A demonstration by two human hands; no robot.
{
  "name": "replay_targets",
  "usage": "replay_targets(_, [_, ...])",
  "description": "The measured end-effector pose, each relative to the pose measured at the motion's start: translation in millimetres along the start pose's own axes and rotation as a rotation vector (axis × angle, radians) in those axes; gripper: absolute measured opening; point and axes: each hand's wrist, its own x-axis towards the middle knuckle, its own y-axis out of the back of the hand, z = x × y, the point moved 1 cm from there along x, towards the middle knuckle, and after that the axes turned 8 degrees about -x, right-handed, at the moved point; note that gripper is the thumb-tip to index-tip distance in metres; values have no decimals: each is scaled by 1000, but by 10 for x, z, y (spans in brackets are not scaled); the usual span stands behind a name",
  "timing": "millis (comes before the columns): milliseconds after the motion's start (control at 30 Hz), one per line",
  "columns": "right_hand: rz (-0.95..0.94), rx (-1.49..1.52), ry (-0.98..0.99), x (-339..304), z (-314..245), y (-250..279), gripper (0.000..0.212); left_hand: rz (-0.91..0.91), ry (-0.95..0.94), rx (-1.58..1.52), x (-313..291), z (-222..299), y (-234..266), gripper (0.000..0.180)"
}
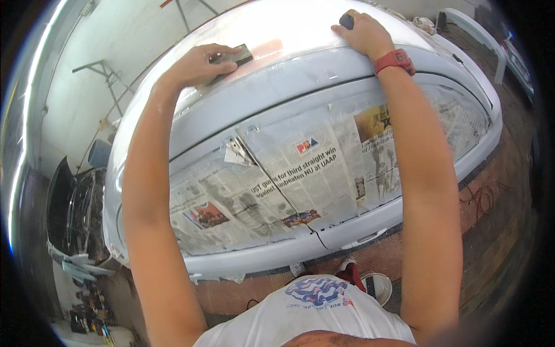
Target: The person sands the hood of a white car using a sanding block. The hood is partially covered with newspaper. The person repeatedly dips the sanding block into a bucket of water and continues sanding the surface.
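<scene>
A pale, wet-looking car roof (312, 34) stretches across the far side of the view, with a reddish-brown patch near my left hand. My left hand (202, 66) is closed around a flat grey sanding block (237, 55), which rests against the roof near its edge. Farther right, my right hand (367, 36) grips a small dark block (347, 21) on the roof; most of it is hidden by the fingers, so its kind is unclear. A red watch (395, 61) is on my right wrist.
Newspaper (312, 156) covers the car's side windows. A white bucket (378, 287) stands on the floor by my feet. A dark car part (63, 196) and cluttered items (92, 312) are at the left. A metal stand (110, 81) is behind; a cable (483, 199) lies right.
</scene>
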Motion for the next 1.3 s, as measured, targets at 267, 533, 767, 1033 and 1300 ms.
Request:
replay_targets(267, [92,-31,16,94,281,-62,71,143,-413,62,-386,-60,-126,39])
replay_targets(533, [63,-50,27,37,99,-66,75,168,-551,-3,-299,-115,-194,38])
replay_targets(767, [15,-28,24,15,125,39,75,40,-432,-33,118,225,-232,39])
replay_targets(1033, [10,-55,-48,-70,-40,45,70,110,-422,-16,-651,-161,-112,41])
replay_targets(1300, [61,-5,-23,70,268,-42,68,158,-508,-46,-201,229,-241,35])
